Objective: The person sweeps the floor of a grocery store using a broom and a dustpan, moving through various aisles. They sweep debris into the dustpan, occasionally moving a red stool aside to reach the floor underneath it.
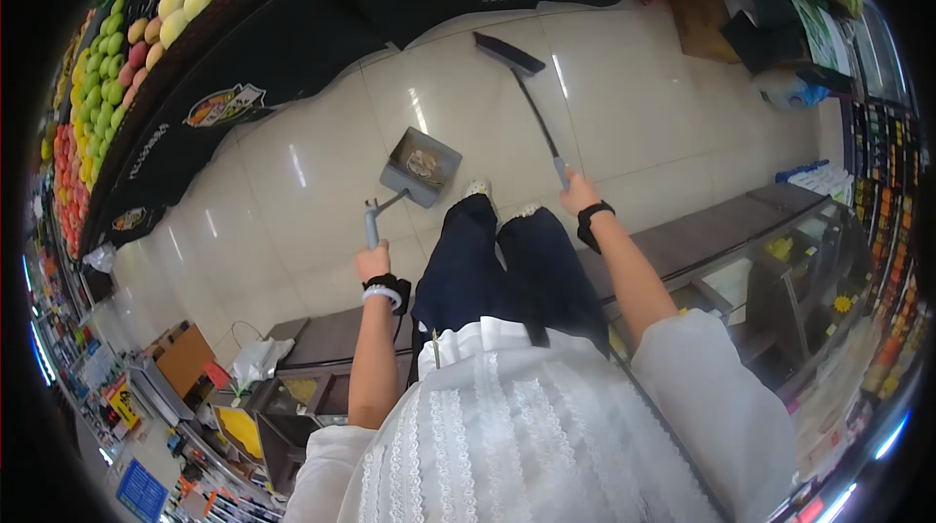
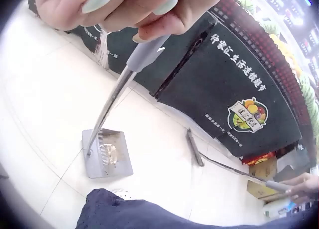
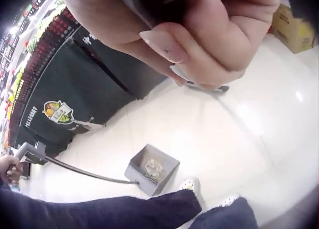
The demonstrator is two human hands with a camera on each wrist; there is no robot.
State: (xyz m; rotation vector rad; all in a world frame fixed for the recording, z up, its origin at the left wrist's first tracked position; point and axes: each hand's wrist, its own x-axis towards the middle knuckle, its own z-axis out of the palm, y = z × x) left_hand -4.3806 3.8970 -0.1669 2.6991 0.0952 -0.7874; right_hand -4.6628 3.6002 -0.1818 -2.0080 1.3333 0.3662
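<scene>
My left hand [image 1: 371, 262] grips the grey handle of a long-handled dustpan [image 1: 398, 182]. Its grey pan lies on the tiled floor with some light brown debris [image 1: 421, 164] inside; a row of comb teeth [image 2: 101, 147] shows along it in the left wrist view. The fingers of my right hand [image 1: 581, 193] curl round the grey end of a broom's handle. That broom [image 1: 509, 53] reaches away to a dark, narrow head near the draped stand, apart from the dustpan. In the right wrist view my fingers [image 3: 209, 44] hide most of the broom.
A fruit stand with a dark green printed skirt [image 1: 292, 55] curves along the far side. Cardboard boxes [image 1: 697, 21] stand at the far right. Low brown shelving with bins [image 1: 721, 250] runs close behind me. My shoes [image 1: 478, 190] are near the dustpan.
</scene>
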